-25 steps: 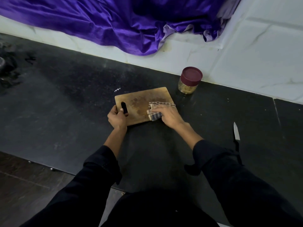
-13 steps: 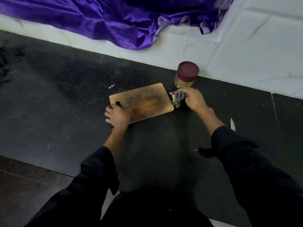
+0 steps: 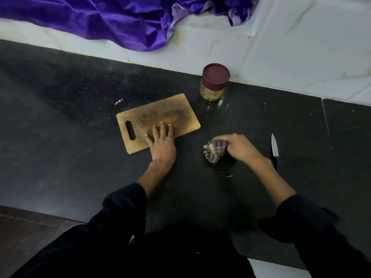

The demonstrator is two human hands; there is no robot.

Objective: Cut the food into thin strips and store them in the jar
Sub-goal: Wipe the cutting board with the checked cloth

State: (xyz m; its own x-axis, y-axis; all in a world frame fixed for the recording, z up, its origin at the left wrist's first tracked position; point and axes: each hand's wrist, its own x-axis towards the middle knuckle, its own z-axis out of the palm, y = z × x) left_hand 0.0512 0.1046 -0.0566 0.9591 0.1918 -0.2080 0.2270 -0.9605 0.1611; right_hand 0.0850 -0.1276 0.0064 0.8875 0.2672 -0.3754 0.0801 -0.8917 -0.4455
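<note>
A wooden cutting board [image 3: 170, 111] with a handle slot lies bare on the dark counter. My left hand [image 3: 162, 143] rests flat on its near edge, fingers spread. To the right, my right hand [image 3: 241, 147] is blurred and closed on a crumpled checked cloth [image 3: 214, 152] pressed to the counter. A glass jar [image 3: 212, 92] with a maroon lid on stands behind the board near the wall, pale yellow strips inside. A knife [image 3: 274, 146] with a dark handle lies just right of my right wrist, blade pointing away.
The black counter [image 3: 60, 117] meets a white tiled wall [image 3: 301, 47] at the back. A purple satin cloth [image 3: 100, 17] drapes over the wall's ledge. The counter's front edge runs at lower left, with brown floor beyond.
My right hand has carried the cloth off the board, past the jar, down to the counter near the knife. My left hand has shifted from the handle slot to the board's near edge.
</note>
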